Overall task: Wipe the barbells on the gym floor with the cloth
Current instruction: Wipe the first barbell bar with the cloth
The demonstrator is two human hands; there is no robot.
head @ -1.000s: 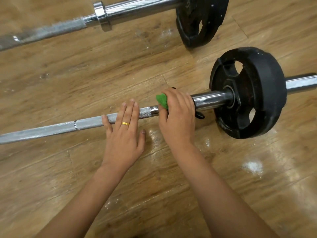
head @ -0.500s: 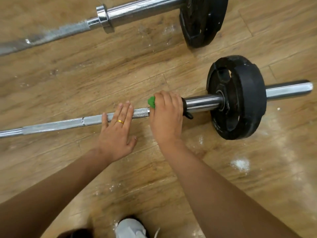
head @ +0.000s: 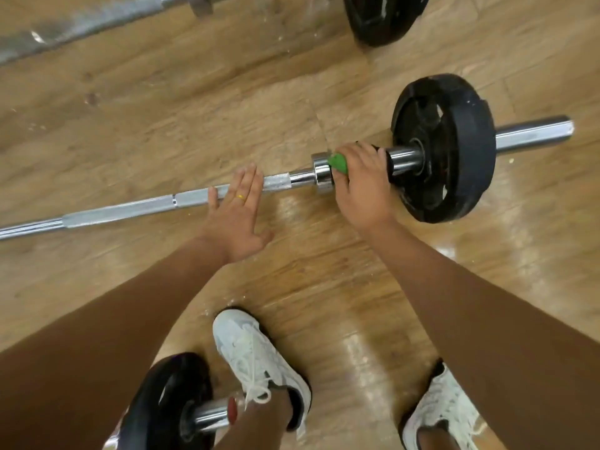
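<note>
A chrome barbell [head: 136, 207] lies across the wooden floor with a black weight plate [head: 454, 147] near its right end. My right hand [head: 362, 183] grips the bar's sleeve between the collar and the plate, with a green cloth [head: 337, 162] wrapped under its fingers. Only a corner of the cloth shows. My left hand [head: 235, 211] rests flat on the knurled shaft to the left, fingers straight, a gold ring on one finger.
A second barbell [head: 81, 22] with a black plate [head: 383, 14] lies farther away at the top. A third bar end with a plate [head: 168, 404] sits by my left shoe [head: 256, 355]. My right shoe [head: 444, 407] is at the bottom right. White dust marks the floor.
My right hand with the cloth slid right along the sleeve, uncovering the collar. The view pulled back, bringing my shoes and the near plate into sight. My left hand stayed on the shaft.
</note>
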